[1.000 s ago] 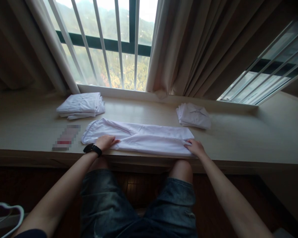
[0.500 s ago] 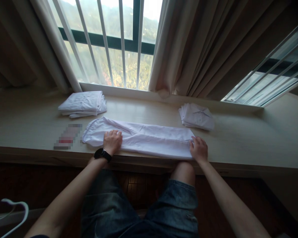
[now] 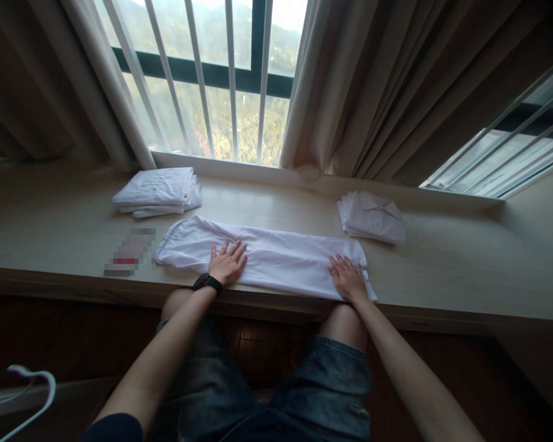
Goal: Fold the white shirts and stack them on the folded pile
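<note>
A white garment [image 3: 280, 261], folded into a long strip, lies across the light wooden window ledge [image 3: 464, 270] near its front edge. My left hand [image 3: 228, 263], with a black watch on the wrist, rests flat on the strip's left part, fingers spread. My right hand [image 3: 347, 277] lies flat on the strip's right end, fingers apart. Neither hand grips the cloth.
A stack of folded white clothes [image 3: 159, 191] sits at the back left, a smaller folded white pile [image 3: 372, 216] at the back right. A small flat card-like item [image 3: 129, 252] lies left of the strip. Curtains [image 3: 386, 92] and a barred window stand behind. A white hanger [image 3: 25, 393] is at lower left.
Both hands moved inward along the strip and flattened on it: the left slid right from the left end, the right shifted from the right edge onto the cloth.
</note>
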A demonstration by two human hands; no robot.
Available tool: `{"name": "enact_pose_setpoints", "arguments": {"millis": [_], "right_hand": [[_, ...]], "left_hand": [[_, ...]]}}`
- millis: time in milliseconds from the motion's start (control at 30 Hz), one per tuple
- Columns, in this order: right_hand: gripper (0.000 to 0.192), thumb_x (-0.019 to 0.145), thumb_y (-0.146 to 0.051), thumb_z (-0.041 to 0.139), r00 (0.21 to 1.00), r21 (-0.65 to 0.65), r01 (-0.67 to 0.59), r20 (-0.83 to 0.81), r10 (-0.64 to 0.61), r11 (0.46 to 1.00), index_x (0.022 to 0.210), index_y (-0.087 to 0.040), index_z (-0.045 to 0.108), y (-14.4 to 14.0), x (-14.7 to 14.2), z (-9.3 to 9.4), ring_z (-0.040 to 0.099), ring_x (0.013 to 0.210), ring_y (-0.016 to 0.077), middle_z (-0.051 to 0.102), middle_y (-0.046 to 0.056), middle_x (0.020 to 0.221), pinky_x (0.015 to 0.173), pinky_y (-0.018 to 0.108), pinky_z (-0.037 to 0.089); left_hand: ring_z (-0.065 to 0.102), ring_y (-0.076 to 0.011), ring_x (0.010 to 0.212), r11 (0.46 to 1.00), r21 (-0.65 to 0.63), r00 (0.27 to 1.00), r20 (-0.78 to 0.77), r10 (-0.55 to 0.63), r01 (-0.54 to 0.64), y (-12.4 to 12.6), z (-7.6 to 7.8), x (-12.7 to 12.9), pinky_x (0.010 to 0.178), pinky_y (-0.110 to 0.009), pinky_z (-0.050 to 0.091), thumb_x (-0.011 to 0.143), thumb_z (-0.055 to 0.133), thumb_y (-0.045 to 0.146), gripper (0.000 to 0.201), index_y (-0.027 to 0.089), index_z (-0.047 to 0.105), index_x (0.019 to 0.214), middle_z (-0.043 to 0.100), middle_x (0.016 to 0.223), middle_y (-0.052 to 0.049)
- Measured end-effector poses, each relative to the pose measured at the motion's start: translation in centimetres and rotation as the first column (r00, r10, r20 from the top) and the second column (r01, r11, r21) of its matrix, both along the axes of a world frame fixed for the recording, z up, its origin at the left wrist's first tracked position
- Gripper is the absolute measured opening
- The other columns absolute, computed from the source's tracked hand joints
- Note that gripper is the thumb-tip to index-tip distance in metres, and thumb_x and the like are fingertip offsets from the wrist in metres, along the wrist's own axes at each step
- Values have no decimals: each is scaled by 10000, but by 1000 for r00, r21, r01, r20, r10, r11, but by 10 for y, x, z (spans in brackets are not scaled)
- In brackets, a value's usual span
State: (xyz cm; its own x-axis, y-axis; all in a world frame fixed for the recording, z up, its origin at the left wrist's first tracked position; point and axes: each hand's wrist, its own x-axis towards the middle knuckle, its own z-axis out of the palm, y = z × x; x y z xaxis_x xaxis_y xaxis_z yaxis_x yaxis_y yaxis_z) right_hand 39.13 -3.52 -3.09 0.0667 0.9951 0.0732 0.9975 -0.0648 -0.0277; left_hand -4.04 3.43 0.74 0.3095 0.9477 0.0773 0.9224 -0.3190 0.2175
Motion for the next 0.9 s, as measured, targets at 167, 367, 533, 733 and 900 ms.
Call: {"name": "enact_pose_setpoints", "arguments": {"millis": [167,367,533,733,900], "right_hand": [[563,1039,-518,186,1000,0,22,-3,-22,1000,1553,-358,350,-2,9,0,208,1522,300,308,-9,1629,1189,666,169],[584,1033,-532,149,990,-6,137,-42,-137,991,1556,-356,341,-4,25,-4,183,1526,307,286,-28,1636,1158,689,226],[576,1031,-509,191,992,38,125,-35,-123,991,1542,-330,387,-4,25,-7,233,1503,324,336,-5,1617,1153,651,267],[587,1028,-525,181,992,51,122,-35,-121,991,1539,-330,396,-5,26,-9,253,1494,320,346,0,1614,1152,629,273],[592,1029,-530,167,993,48,118,-24,-116,992,1530,-331,409,-5,26,-11,261,1491,318,347,-11,1613,1144,615,289]], "left_hand": [[252,-351,1503,998,31,997,-47,57,-55,15,0,-55,1178,-657,134,1015,280,473,546,317,434,1516,346,1619,-69],[415,-315,1407,982,171,994,-52,95,-85,16,9,-94,1174,-580,220,1017,278,408,496,224,604,1343,541,1469,-116],[592,-261,1157,975,199,995,22,-102,95,-17,32,-124,1052,-404,426,947,468,527,424,205,674,1131,668,1220,-115],[626,-229,1037,994,87,993,87,-80,72,-38,33,-167,957,-357,476,930,490,511,348,231,688,986,693,1098,-79],[652,-215,1002,996,-33,977,196,-80,88,-21,32,-183,910,-312,486,856,588,560,402,225,674,1061,705,1096,-56]]}}
